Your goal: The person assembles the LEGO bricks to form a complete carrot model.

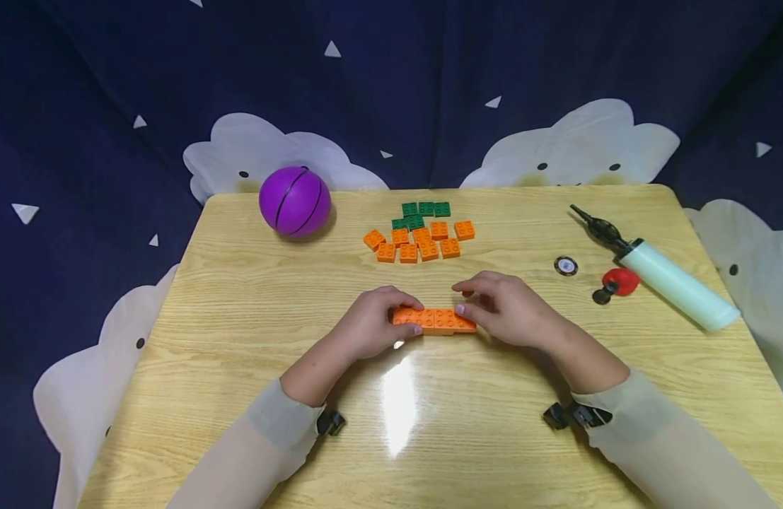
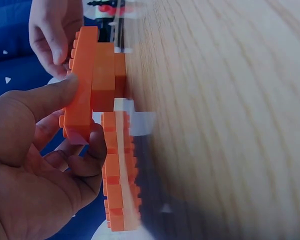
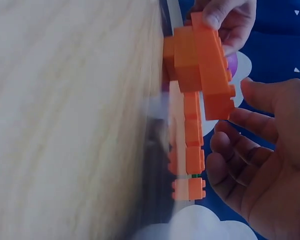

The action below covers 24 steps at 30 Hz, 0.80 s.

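A built stack of orange toy bricks stands near the middle of the table, studs upward. From the side in the left wrist view, the stack has a long top layer over shorter, narrower layers. My left hand pinches its left end between thumb and fingers. Close by its right end is my right hand, fingers loosely bent. In the right wrist view, the right thumb and fingers lie beside the end of the stack, not wrapped round it; whether a fingertip touches it is unclear.
Behind the stack lie several loose orange bricks and green bricks. A purple ball sits at the back left. To the right are a pale green hand pump, a poker chip and a red-and-black object.
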Each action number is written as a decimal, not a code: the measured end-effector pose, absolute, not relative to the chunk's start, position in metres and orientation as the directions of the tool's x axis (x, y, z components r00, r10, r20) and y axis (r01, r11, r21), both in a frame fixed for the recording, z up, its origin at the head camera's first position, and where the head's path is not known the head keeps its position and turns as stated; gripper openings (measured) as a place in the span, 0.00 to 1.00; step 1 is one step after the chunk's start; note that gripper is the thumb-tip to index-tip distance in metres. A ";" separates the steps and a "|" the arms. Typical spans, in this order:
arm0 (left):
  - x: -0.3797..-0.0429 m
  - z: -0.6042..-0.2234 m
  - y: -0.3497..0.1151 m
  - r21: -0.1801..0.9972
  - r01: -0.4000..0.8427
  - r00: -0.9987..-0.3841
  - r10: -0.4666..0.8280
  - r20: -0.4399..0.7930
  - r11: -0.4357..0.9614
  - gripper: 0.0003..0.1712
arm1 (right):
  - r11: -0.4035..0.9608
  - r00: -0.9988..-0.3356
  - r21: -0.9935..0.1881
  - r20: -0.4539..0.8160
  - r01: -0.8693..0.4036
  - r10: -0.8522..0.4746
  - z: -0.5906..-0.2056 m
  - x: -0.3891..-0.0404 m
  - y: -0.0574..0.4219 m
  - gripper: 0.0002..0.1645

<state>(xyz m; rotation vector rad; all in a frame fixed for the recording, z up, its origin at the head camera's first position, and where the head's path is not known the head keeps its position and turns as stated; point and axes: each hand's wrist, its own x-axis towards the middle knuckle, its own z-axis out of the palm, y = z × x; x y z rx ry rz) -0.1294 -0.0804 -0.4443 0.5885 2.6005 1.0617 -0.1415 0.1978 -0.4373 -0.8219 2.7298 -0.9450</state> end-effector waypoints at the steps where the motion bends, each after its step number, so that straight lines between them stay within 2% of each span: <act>1: -0.129 -0.444 -0.080 0.713 0.267 -0.880 0.465 -0.094 0.648 0.18 | 0.658 -0.845 -0.606 0.044 -0.447 -0.533 -0.438 -0.144 0.198 0.24; 24: -0.129 -0.443 -0.080 0.707 0.253 -0.883 0.457 -0.111 0.661 0.17 | 0.731 -0.910 -0.588 0.023 -0.346 -0.413 -0.458 -0.207 0.190 0.26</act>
